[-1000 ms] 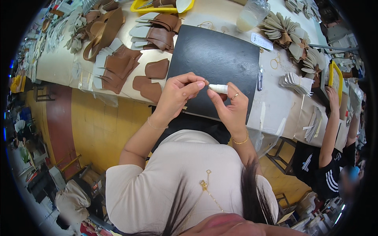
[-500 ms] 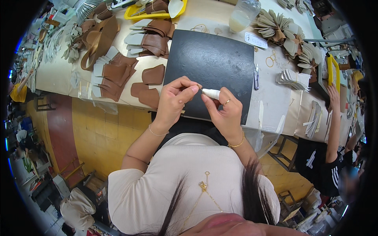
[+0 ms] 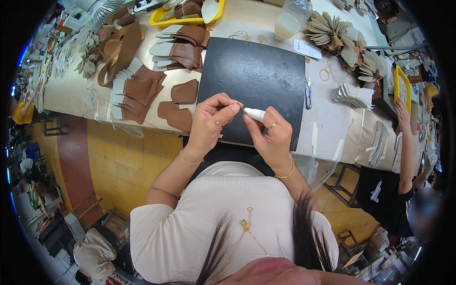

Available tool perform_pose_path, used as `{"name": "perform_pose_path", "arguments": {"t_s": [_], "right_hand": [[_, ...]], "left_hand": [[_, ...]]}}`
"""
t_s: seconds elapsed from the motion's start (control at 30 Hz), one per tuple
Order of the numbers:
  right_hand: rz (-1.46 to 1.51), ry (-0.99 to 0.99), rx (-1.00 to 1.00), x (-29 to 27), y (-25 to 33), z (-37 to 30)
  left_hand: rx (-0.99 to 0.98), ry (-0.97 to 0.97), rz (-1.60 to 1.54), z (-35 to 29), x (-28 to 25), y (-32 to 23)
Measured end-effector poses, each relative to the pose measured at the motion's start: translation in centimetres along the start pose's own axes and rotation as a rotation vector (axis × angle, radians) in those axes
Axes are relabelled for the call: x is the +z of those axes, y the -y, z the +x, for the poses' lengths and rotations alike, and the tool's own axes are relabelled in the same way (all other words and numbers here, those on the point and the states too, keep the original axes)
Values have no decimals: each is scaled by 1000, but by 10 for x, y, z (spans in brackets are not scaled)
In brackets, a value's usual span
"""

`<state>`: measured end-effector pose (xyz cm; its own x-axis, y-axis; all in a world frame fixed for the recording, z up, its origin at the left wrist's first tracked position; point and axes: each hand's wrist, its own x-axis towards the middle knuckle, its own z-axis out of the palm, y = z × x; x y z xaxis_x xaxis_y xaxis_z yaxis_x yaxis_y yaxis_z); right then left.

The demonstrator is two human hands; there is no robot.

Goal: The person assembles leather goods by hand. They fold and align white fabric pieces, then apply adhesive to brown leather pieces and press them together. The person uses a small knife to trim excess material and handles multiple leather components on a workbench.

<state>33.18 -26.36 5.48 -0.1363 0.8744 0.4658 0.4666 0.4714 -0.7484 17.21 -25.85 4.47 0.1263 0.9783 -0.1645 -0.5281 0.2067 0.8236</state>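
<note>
Over the near part of a black mat (image 3: pixel 256 71), my two hands meet nearly tip to tip. My left hand (image 3: pixel 212 121) is closed, thumb and forefinger pinched on something small and brownish, too tiny to name. Close beside it, my right hand (image 3: pixel 273 135) is bent in a pinch, thumb against a forefinger with a white covering (image 3: pixel 255 114). Whatever lies between the right fingertips is hidden. Left of the mat are loose brown leather pieces (image 3: pixel 184 91) and fanned stacks of brown and pale pieces (image 3: pixel 142 90).
Thread snips (image 3: pixel 308 93) lie right of the mat, near rubber bands (image 3: pixel 325 72) and a stack of pale pieces (image 3: pixel 352 96). Behind are a plastic jar (image 3: pixel 287 29) and a yellow tray (image 3: pixel 187 19). At the right, a co-worker's arm (image 3: pixel 405 142) reaches over the table.
My hands keep almost the same pose and place. At the right, the co-worker's head and shoulder have shifted a little.
</note>
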Motion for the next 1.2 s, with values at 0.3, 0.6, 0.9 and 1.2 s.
{"name": "perform_pose_path", "arguments": {"t_s": [0.3, 0.6, 0.9, 1.2], "right_hand": [[-4, 1, 3, -3, 0, 0], [16, -14, 32, -3, 0, -2], [17, -3, 59, -4, -1, -4], [36, 16, 60, -5, -1, -5]], "left_hand": [[-4, 26, -6, 1, 2, 0], [-15, 23, -9, 1, 4, 0], [-22, 22, -6, 1, 7, 2], [-45, 14, 13, 0, 6, 1]]}}
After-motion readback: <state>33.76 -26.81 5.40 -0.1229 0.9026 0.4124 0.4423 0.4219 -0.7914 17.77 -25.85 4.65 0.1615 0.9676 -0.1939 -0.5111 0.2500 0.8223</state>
